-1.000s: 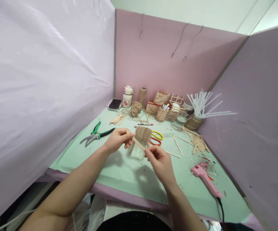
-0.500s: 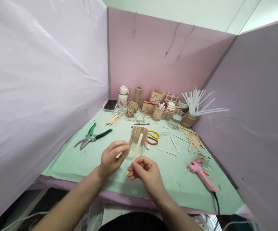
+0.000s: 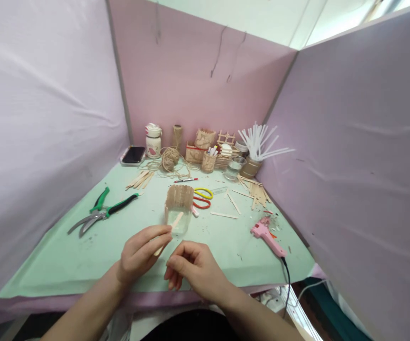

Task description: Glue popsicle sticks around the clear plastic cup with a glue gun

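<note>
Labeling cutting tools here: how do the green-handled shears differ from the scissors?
Handles: the shears have open-ended green-and-black ones; the scissors have one yellow and one red loop.
Blades: the shears' are spread open in view; the scissors' are mostly hidden behind the container.
Shared: both lie on the green tabletop.

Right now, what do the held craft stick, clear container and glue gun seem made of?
Craft stick: probably bare wood, pale tan and matte. Container: clear plastic or glass, since the green tabletop shows through. Glue gun: likely smooth plastic, judging by its uniform pink.
</note>
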Demonstrator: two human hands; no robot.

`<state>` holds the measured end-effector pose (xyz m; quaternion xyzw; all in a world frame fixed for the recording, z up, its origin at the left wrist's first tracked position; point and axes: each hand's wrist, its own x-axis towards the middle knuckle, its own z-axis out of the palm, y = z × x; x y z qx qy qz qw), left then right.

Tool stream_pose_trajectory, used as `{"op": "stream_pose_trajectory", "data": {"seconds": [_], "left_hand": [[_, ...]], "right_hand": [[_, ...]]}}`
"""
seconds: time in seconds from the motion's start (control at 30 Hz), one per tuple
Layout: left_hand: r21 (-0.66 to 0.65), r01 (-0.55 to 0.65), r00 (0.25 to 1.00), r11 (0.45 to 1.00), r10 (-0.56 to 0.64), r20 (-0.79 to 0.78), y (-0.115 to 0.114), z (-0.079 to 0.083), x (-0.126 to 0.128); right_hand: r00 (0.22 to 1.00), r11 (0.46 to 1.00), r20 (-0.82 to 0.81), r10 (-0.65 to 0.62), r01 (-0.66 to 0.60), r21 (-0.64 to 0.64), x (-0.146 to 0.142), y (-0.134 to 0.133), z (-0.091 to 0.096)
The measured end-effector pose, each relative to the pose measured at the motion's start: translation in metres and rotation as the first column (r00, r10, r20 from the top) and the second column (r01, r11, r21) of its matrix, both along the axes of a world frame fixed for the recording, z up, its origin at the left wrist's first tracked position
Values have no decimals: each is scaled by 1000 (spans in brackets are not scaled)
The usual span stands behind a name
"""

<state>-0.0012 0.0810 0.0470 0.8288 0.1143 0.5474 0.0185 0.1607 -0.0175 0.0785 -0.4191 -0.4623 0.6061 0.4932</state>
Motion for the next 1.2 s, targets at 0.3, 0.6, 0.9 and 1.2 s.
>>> {"op": "stream_pose_trajectory", "data": {"seconds": [0.3,0.6,0.9,1.2], "left_hand": [[-528,93,929,844,118,351,0,4,8],[-710,266,951,652,-58,303,12,6,2],[-766,190,971,614,-2,239,10,-1,-3],[-844,122,958,522,159,237,-30,-7,3]], "right_hand": [[329,926,876,-353,255,277,162,-36,19],[-87,890,994,-67,446,99,232,-53,-13],[-90,874,981,-171,447,193,220,-41,-14],[509,886,726,-462,306,350,175,-50,3]]}}
